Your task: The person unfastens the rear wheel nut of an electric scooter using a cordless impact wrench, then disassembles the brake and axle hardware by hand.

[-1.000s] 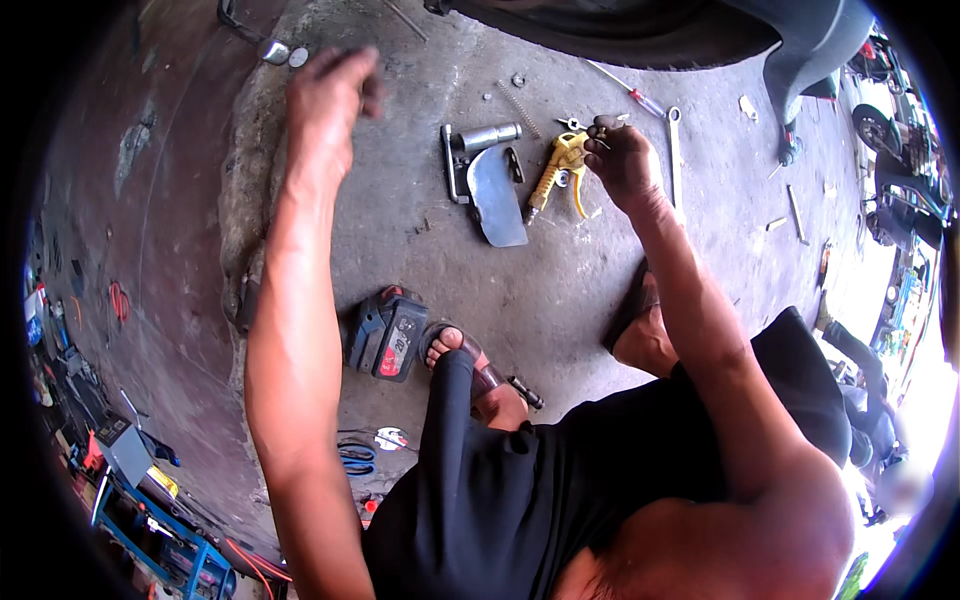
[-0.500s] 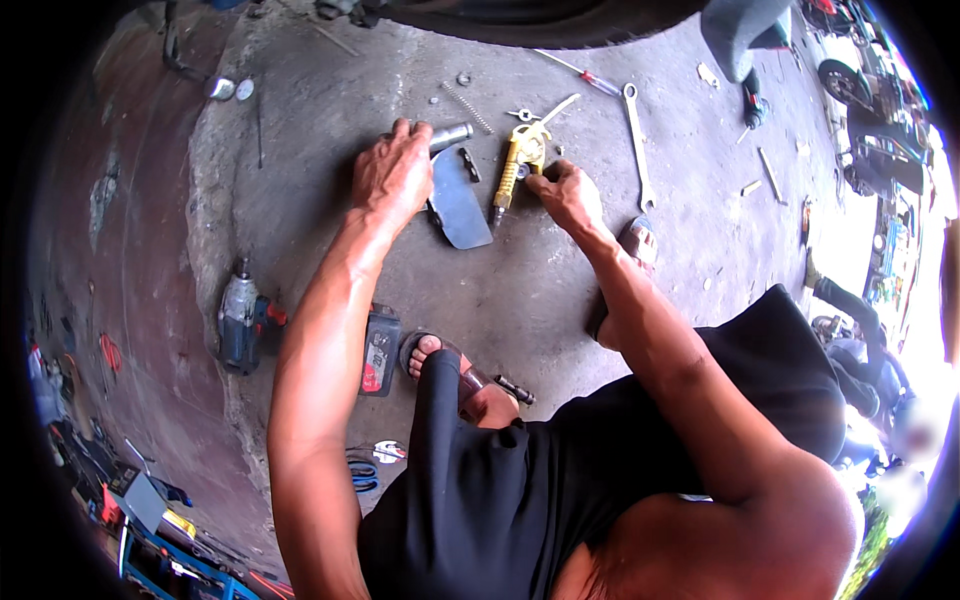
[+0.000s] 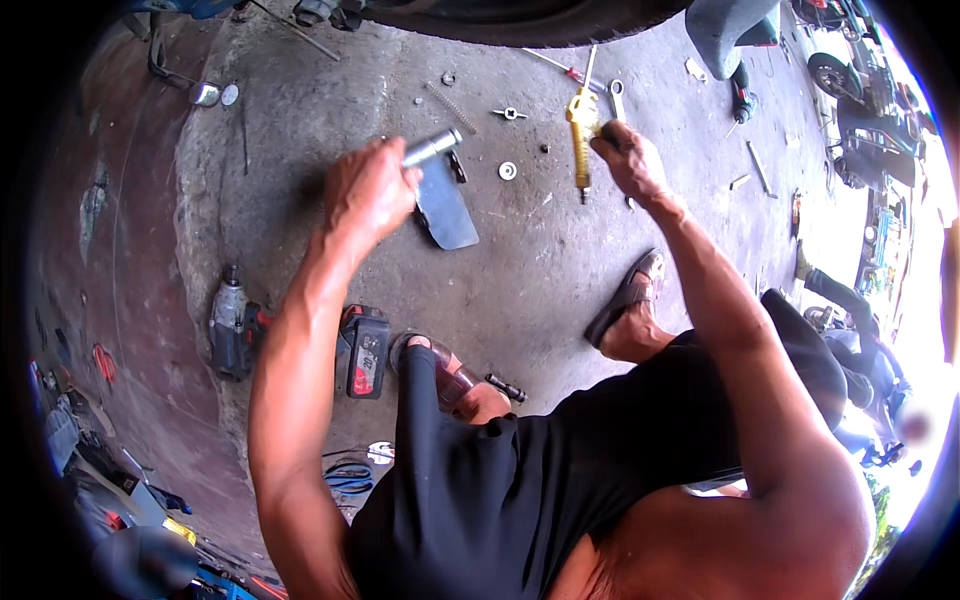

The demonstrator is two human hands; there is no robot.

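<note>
My left hand [image 3: 370, 190] is closed around a shiny metal cylinder [image 3: 432, 147], its free end pointing to the right. Beneath that hand lies a flat grey-blue plate [image 3: 447, 212] on the concrete, with a small black part [image 3: 457, 167] by its upper edge. My right hand [image 3: 632, 165] has its fingers closed at the side of a yellow air blow gun [image 3: 581, 130], whose thin nozzle points away from me. Between the hands, a round washer [image 3: 508, 171] and a small metal piece with two arms [image 3: 510, 114] rest on the floor.
A coil spring [image 3: 452, 108], a screwdriver [image 3: 545, 62] and a spanner [image 3: 617, 98] lie farther off, below a tyre [image 3: 520, 22]. To my left are an impact wrench [image 3: 232, 325] and a battery pack [image 3: 367, 357]. My sandalled feet flank the work spot.
The blow gun has shifted right and away with my right hand, uncovering the washer. My left hand has moved slightly left and down, tilting the cylinder upward.
</note>
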